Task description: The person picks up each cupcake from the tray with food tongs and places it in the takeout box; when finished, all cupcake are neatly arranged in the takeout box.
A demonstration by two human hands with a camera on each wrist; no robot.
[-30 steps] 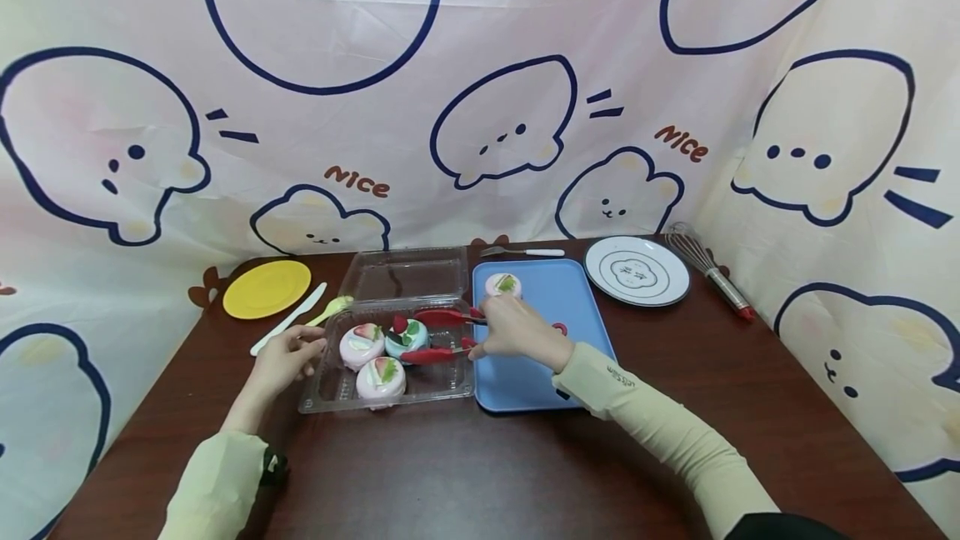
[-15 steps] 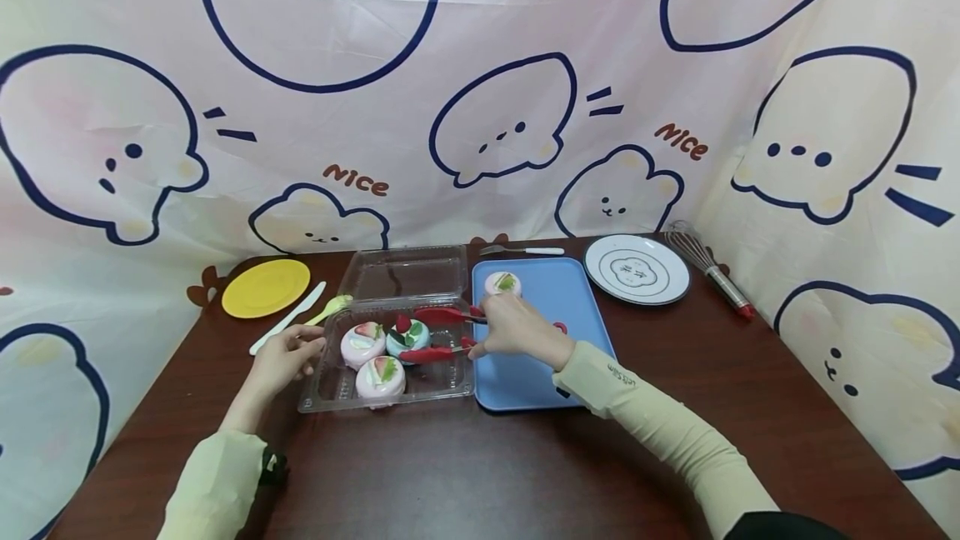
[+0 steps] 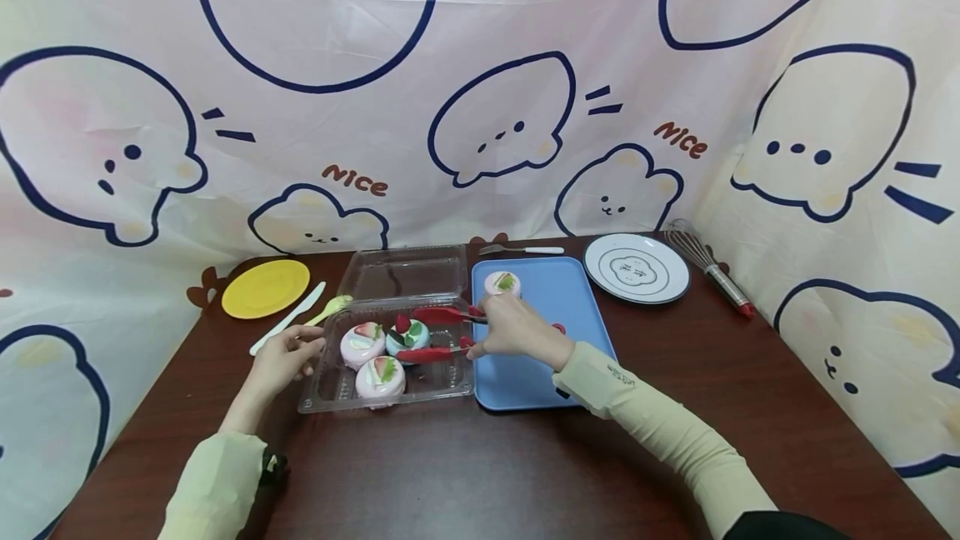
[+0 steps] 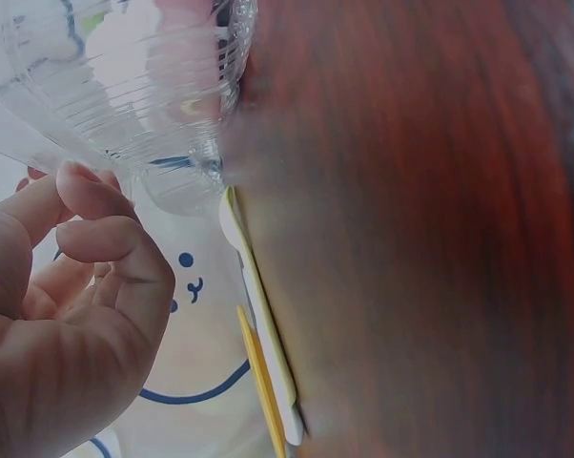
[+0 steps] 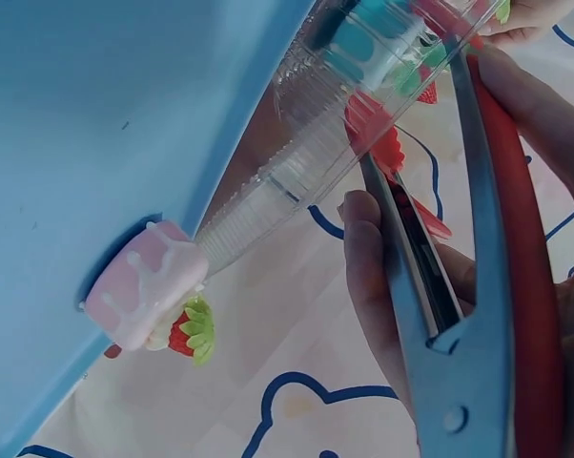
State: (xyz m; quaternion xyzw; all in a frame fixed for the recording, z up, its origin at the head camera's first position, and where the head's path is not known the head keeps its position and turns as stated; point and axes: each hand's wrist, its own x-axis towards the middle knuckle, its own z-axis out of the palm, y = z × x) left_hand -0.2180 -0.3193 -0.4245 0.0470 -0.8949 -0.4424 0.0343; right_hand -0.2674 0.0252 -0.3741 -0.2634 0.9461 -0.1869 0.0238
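Note:
In the head view a clear plastic box (image 3: 442, 373) stands with its lid folded back. It holds two pink cakes (image 3: 380, 380) topped with strawberry pieces and one blue cake (image 3: 408, 340) with a red berry. My right hand (image 3: 521, 327) grips red-and-metal tongs (image 5: 487, 248), whose spread red tips reach into the box on either side of the blue cake. Whether the tips touch it I cannot tell. At the box's left rim, my left hand (image 4: 87, 305) pinches the edge between thumb and fingers. Another pink cake (image 5: 149, 284) sits on the blue tray (image 3: 540, 382).
On the left lie a yellow plate (image 3: 266, 289), a white knife (image 3: 288, 319) and a pale green utensil (image 3: 330, 307) partly behind the box. A fork (image 3: 521, 251), a white plate (image 3: 636, 268) and a whisk (image 3: 708, 269) lie along the back and right. Patterned cloth (image 3: 487, 23) hangs behind the table.

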